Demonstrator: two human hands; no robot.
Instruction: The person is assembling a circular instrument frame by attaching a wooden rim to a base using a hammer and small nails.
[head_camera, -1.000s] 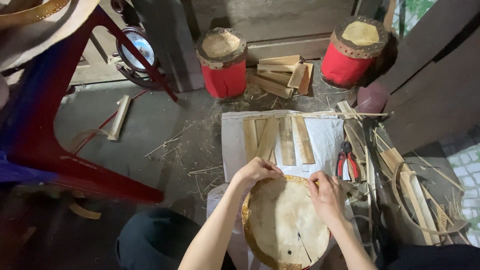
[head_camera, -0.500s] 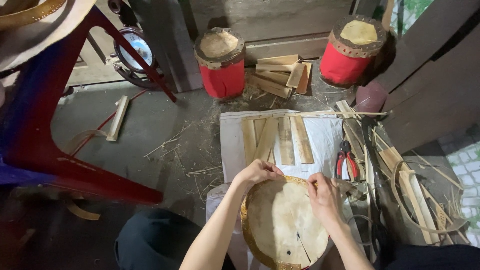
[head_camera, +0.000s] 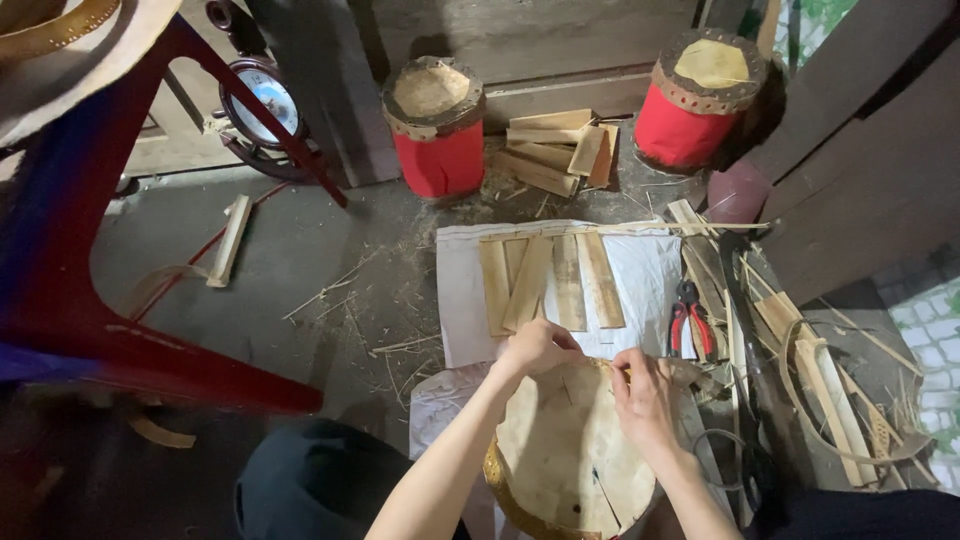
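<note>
Drum skin (head_camera: 575, 455) on your lap, at the white sheet's (head_camera: 650, 275) near edge.
Your left hand (head_camera: 537, 347) stays closed on its far rim; your right hand (head_camera: 645, 397) has edged inward, fingers pinching the rim.

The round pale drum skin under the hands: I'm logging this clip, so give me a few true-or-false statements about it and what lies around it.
1. Both hands, left hand and right hand, rest on the far rim of the round pale drum skin. True.
2. Red-handled pliers lie left of the drum. False: to its right.
3. Flat wooden strips lie on a white sheet. True.
4. Three red drums stand by the wall. False: two red drums.
</note>
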